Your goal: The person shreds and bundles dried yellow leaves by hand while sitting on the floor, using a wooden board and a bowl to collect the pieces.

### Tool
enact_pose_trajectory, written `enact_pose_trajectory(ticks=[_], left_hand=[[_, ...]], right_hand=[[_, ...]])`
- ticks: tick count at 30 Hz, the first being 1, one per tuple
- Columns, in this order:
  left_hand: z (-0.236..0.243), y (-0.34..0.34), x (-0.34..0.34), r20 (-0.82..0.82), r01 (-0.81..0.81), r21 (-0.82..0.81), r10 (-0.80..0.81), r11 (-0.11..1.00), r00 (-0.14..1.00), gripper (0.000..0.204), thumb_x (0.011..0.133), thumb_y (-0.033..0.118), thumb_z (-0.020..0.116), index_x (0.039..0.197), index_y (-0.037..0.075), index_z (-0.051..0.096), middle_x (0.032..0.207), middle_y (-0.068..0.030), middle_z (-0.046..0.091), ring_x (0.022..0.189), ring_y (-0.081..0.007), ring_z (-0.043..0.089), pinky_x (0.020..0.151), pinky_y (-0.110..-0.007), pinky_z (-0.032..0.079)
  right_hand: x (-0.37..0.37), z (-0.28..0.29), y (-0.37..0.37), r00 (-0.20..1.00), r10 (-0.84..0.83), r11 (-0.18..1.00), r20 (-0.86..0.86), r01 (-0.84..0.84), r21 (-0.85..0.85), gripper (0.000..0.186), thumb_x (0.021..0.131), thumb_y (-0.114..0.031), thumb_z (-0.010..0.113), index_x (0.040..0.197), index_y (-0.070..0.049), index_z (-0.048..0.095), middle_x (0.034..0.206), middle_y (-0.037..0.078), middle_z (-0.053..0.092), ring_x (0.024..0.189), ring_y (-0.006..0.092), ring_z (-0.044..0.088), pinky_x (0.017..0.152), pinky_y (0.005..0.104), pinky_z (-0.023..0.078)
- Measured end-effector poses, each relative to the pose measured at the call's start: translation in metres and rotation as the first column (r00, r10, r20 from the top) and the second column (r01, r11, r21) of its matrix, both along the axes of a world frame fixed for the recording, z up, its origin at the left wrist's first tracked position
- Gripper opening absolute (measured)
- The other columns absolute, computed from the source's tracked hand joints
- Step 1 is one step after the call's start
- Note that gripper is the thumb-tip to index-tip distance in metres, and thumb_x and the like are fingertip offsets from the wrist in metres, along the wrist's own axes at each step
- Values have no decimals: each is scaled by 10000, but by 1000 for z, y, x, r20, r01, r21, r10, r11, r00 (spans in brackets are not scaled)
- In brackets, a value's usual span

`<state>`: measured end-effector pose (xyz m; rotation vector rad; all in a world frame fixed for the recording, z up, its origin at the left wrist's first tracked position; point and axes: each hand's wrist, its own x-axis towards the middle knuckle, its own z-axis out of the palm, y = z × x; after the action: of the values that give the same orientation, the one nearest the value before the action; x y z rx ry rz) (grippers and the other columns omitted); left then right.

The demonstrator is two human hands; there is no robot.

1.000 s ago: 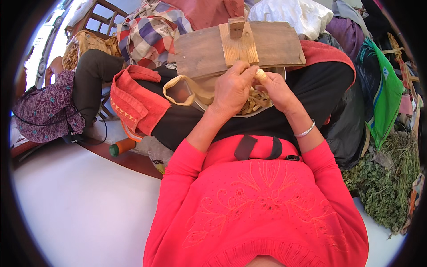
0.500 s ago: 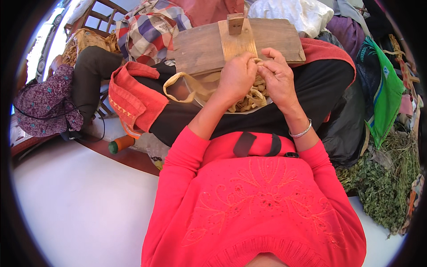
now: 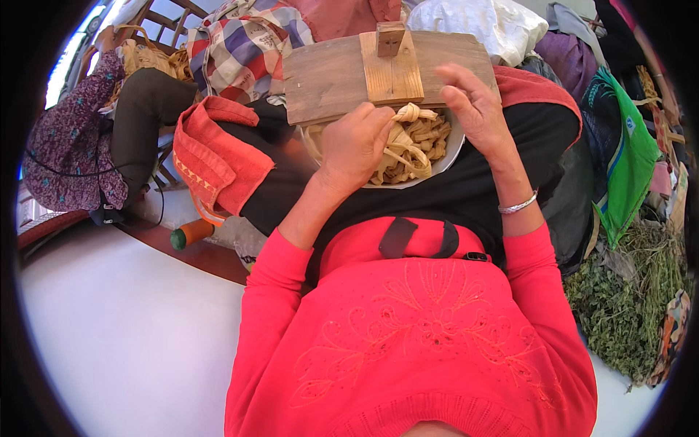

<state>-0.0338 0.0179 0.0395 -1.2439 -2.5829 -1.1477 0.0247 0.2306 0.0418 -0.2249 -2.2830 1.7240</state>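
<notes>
A tan, pliant strip (image 3: pixel 411 113) with a knotted end sticks out from the fingers of my left hand (image 3: pixel 354 144), which is closed on it. Below it, a bowl (image 3: pixel 457 149) with a white rim sits in my lap, full of coiled tan strips (image 3: pixel 429 142) of the same sort. To the right, my right hand (image 3: pixel 477 113) is raised by the bowl's edge, its fingers stretched out and holding nothing. Just beyond both hands, a wooden board (image 3: pixel 320 81) lies across my legs, with a paler plank and an upright wooden block (image 3: pixel 390 39) on it.
Red cloths (image 3: pixel 226 164) drape over both my knees. At the left a person in a purple patterned top (image 3: pixel 73 156) is beside more tan strips (image 3: pixel 145 58). A green bag (image 3: pixel 630 160) and dried greens (image 3: pixel 626 306) lie at the right. An orange-and-green roll (image 3: pixel 193 233) is at lower left.
My hands have come apart: the left moved left and down with the strip, while the right let go and shifted right with opened fingers. The strip's large loop on the left no longer shows clearly.
</notes>
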Motion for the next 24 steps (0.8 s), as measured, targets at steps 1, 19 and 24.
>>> enact_pose_trajectory(ticks=[1, 19, 24], left_hand=[[3, 2, -3, -24, 13, -41, -14, 999, 1000, 130, 850, 91, 611, 970, 49, 639, 843, -127, 614, 750, -327, 611, 622, -362, 467], [2, 4, -26, 712, 60, 299, -265, 952, 650, 87, 918, 106, 573, 924, 20, 583, 748, 53, 544, 676, -18, 453, 587, -179, 377], [2, 17, -29, 621, 59, 360, -287, 931, 730, 104, 912, 116, 582, 930, 13, 586, 748, 47, 552, 672, -26, 466, 590, -185, 390]], right_hand=[[-1, 9, -1, 995, 85, 996, 52, -85, -5, 471, 882, -325, 641, 1205, 3, 544, 917, 48, 606, 797, 99, 547, 699, 233, 464], [5, 10, 18, 924, 333, 910, 185, -367, 193, 288, 924, -278, 582, 908, 5, 634, 657, 31, 583, 576, 114, 528, 567, 257, 452], [-20, 34, 14, 897, 346, 927, 275, -283, -245, 340, 929, -293, 570, 1085, 5, 619, 810, 30, 636, 678, 115, 626, 650, 226, 522]])
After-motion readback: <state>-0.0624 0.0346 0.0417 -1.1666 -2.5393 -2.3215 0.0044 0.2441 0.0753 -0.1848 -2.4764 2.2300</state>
